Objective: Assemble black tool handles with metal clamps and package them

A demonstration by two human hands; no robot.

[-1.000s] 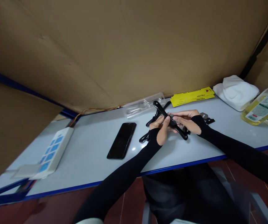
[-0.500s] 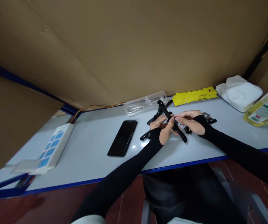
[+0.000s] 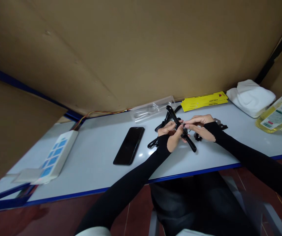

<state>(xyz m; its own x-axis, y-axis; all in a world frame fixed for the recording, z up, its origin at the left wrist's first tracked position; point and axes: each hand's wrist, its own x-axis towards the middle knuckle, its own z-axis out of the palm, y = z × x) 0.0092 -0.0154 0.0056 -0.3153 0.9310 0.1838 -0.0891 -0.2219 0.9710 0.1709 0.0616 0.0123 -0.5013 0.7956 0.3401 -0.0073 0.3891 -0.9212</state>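
Note:
My left hand (image 3: 170, 137) is closed around the middle of a black two-handled spokeshave (image 3: 172, 113), held tilted just above the table. One handle points up and away, the other down toward the near edge. My right hand (image 3: 202, 127) pinches with thumb and fingertips at the tool's middle, where a small shiny part shows; what exactly is pinched is too small to tell. Behind and under my left hand lie more black spokeshaves (image 3: 152, 143), partly hidden. Dark flat metal pieces (image 3: 222, 126) and small black parts (image 3: 197, 137) lie beside my right hand.
A black phone (image 3: 129, 146) lies left of my hands. Along the back are a clear plastic blister pack (image 3: 153, 110) and yellow printed cards (image 3: 204, 101). At right sit a white cloth (image 3: 250, 98) and a bottle of yellow liquid (image 3: 275, 114). A white power strip (image 3: 57, 157) is far left.
The fingers of my right hand have shifted slightly at the middle of the spokeshave. My left hand keeps its hold, and the tool has barely moved.

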